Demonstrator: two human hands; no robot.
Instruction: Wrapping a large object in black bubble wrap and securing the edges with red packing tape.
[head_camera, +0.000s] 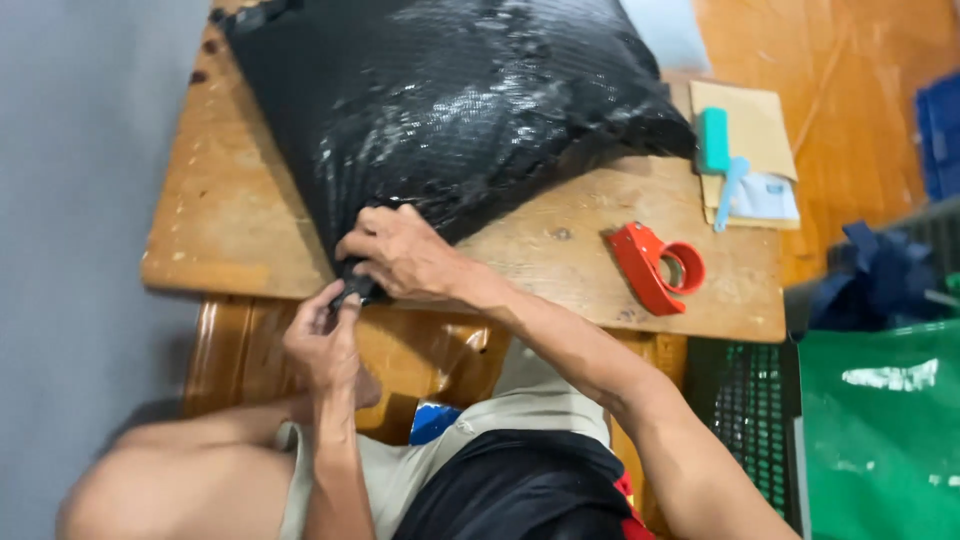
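On the worn wooden table, a large package wrapped in black bubble wrap. Glossy, dimpled all over, catching white glare in streaks across the middle. Pillow-like and bulging, lying at a slant, upper end running off the top of the view, lower corner narrowed to a point at the near table edge. Wrinkled and gathered toward that corner.

Right hand laid flat on the lower corner of the package, fingers spread and pressing down on the wrap just above the table edge. Left hand just below, at the edge of the table, thumb and fingers pinched together on the black tip of the wrap hanging over the edge. Both hands close, nearly touching at the corner.

Right of the package, well clear of it, a red tape dispenser lying on the tabletop. Farther back, near the far right corner, a brown envelope with a teal tool and a pale blue pen-like item on top. Beside the table on the right, a green bag and a green perforated basket. Beyond, an orange wooden floor; to the left, a grey floor.
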